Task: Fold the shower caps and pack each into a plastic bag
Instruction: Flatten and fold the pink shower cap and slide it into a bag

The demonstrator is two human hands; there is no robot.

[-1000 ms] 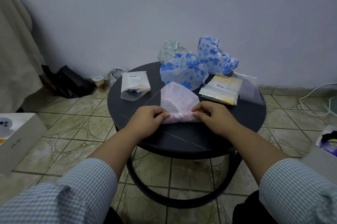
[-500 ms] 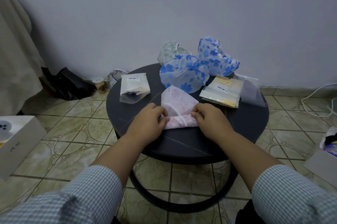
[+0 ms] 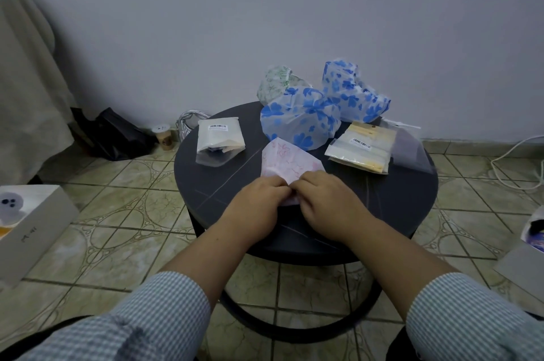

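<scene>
**Two Arms in a Checked Shirt**

You can see two arms and two hands. The left hand (image 3: 255,204) and the right hand (image 3: 329,202) are bare. No rings, no watch and no gloves show on them.

The person wears a shirt with tiny blue and white checks. The left sleeve (image 3: 141,316) is pushed up and looks bunched and wrinkly at the end. The right sleeve (image 3: 471,319) is pushed up too. Both forearms are bare below the sleeves. Something dark, maybe trousers, shows at the very bottom.
</scene>
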